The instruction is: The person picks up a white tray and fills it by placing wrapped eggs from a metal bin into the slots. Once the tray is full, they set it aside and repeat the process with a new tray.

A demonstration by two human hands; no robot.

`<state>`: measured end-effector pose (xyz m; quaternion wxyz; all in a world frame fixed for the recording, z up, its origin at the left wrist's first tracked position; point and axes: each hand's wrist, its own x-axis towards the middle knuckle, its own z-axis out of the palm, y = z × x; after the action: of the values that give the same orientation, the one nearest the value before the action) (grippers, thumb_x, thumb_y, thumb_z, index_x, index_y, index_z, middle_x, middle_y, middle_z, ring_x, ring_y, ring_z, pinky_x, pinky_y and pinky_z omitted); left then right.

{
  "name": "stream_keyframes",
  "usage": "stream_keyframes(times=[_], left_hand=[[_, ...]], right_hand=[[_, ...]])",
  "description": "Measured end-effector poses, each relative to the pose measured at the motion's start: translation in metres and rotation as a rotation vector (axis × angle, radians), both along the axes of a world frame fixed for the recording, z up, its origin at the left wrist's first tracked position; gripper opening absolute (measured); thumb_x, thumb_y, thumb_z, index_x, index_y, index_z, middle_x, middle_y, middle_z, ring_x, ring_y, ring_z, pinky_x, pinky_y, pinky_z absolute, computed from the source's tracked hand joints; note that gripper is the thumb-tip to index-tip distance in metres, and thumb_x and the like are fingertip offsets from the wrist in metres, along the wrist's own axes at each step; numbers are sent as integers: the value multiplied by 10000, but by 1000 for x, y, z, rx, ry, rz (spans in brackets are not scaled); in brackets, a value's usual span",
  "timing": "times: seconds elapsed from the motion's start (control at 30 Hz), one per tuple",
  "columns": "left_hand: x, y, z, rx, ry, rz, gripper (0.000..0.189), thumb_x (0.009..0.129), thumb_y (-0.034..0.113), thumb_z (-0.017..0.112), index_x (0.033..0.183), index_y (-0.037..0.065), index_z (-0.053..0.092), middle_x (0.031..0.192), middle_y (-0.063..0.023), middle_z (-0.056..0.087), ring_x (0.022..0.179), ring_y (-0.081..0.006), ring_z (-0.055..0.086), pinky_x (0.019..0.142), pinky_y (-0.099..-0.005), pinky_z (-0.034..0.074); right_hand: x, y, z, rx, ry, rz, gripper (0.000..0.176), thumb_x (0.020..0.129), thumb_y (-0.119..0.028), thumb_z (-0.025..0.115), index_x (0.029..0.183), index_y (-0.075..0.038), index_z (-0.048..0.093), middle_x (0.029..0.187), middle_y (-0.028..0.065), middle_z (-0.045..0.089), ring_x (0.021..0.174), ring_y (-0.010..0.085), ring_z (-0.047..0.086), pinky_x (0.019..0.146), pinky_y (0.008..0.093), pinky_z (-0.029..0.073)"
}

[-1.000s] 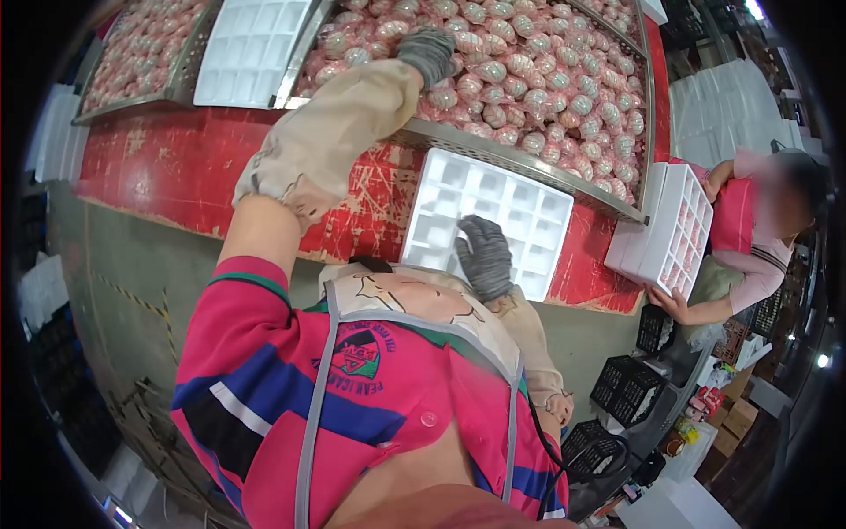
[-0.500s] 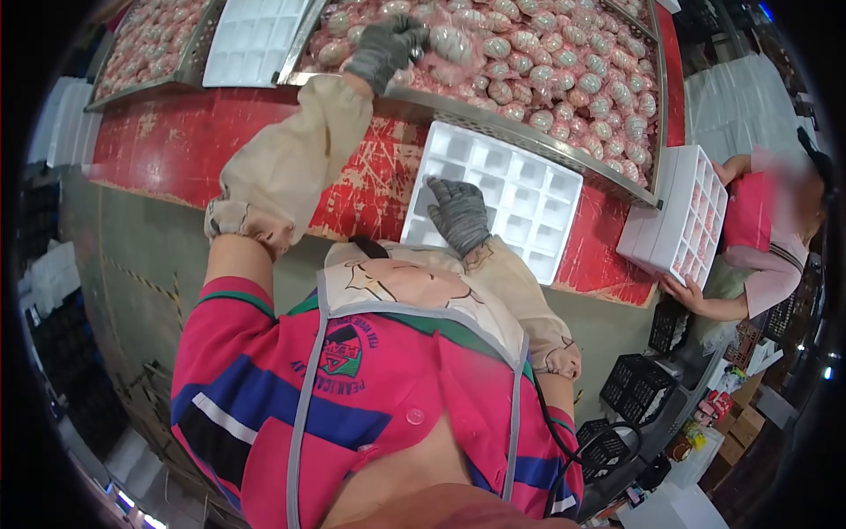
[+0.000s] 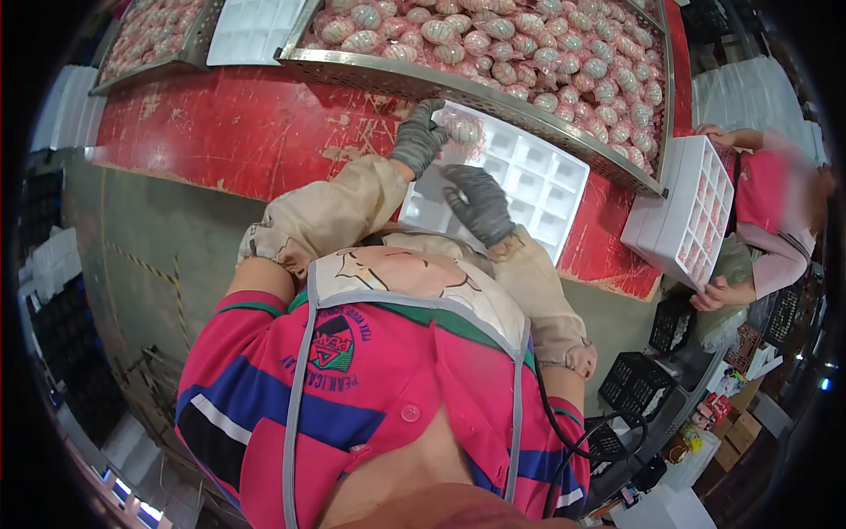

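My left hand [image 3: 420, 139], in a grey knitted glove, is closed on an egg-shaped item [image 3: 464, 130] with pale stripes and pinkish see-through wrapping. It holds this over the top left part of a white foam tray [image 3: 575, 204] divided into square compartments. The tray's visible compartments look bare; my hands and sleeves hide its left side. My right hand [image 3: 480, 204], gloved the same way, hovers above the tray's lower left part with fingers apart and nothing in them. Beyond the tray, a metal bin [image 3: 370, 63] with a perforated rim holds a heap of the same wrapped items.
The red worktop [image 3: 203, 141] has worn paint. At the back left are a second metal bin [image 3: 150, 75] and another white tray [image 3: 256, 31]. On the right, a person holds stacked white trays [image 3: 656, 207] with filled compartments. Black crates [image 3: 636, 385] stand lower right.
My left hand has come from the bin to the tray, bringing one wrapped item along. My right hand has shifted slightly right and down. The person at right has lowered a hand along the stack.
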<state>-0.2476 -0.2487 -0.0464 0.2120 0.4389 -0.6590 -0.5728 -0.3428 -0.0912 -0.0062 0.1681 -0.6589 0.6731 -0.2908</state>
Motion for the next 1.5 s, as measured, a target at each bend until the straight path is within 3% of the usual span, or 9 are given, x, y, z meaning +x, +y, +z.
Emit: stream_keyframes(times=[0.17, 0.63, 0.83, 0.93, 1.03, 1.27, 1.33, 1.4, 1.5], left_hand=[[8, -3, 0, -689, -187, -135, 272, 845, 211, 550, 1110, 176, 598, 806, -143, 642, 716, -311, 624, 631, -427, 493], [-24, -51, 33, -666, -804, -733, 308, 820, 349, 558, 1011, 120, 635, 905, -133, 673, 819, -326, 643, 726, -460, 495], [-33, -48, 61, -680, -741, -762, 317, 856, 277, 479, 1010, 40, 625, 882, -172, 672, 795, -325, 656, 709, -479, 503], [-40, -49, -8, -765, -626, -524, 302, 858, 262, 473, 1023, 65, 631, 877, -197, 666, 782, -334, 658, 697, -480, 506], [-39, -39, 55, -806, -662, -658, 289, 863, 237, 462, 1026, 69, 632, 872, -192, 667, 779, -337, 656, 698, -483, 505], [-56, -49, 7, -804, -741, -692, 284, 837, 260, 494, 1010, 101, 654, 955, -176, 659, 849, -314, 648, 748, -448, 501], [-53, -50, -9, -1010, -559, -562, 286, 819, 268, 535, 1061, 162, 646, 1046, -156, 643, 898, -284, 642, 771, -428, 496], [-37, -54, 33, -1014, -558, -641, 313, 812, 256, 559, 1108, 176, 623, 1081, -143, 628, 956, -278, 621, 809, -414, 487], [-41, -85, 108, -1086, -578, -594, 391, 790, 230, 604, 1180, 203, 580, 1139, -114, 592, 1050, -270, 575, 867, -398, 465]], right_hand=[[-42, -19, 16, -9, 102, -372, 300, 819, -280, 645, 1049, -90, 618, 857, 71, 633, 792, 237, 614, 669, 385, 497], [-68, -94, 7, 551, 413, -38, 458, 861, -484, 513, 1108, -100, 542, 801, 170, 653, 752, 325, 645, 679, 465, 497], [-68, -106, 20, 483, 525, 69, 381, 861, -348, 527, 1131, -86, 582, 1073, 180, 625, 986, 308, 610, 834, 430, 478], [-74, -113, -18, 504, 590, 92, 340, 860, -307, 524, 1116, -102, 614, 1089, 155, 629, 1031, 297, 594, 878, 426, 464], [-74, -112, -38, 401, 560, 43, 338, 862, -274, 524, 1136, -101, 617, 1122, 148, 621, 1043, 281, 595, 894, 419, 461], [-73, -136, -35, 901, 392, 33, 474, 827, -455, 551, 1105, -76, 615, 1097, 174, 628, 995, 324, 612, 868, 418, 464], [-70, -117, -29, 744, 298, 5, 457, 837, -451, 542, 1095, -82, 619, 1070, 168, 637, 980, 324, 616, 848, 431, 469], [-68, -97, -32, 242, 360, -118, 417, 876, -407, 496, 1206, -160, 558, 1106, 152, 618, 1101, 305, 541, 876, 413, 454], [-55, -62, -6, 442, 141, -313, 338, 865, -314, 561, 1157, -143, 579, 895, 121, 654, 877, 309, 622, 737, 431, 492]])
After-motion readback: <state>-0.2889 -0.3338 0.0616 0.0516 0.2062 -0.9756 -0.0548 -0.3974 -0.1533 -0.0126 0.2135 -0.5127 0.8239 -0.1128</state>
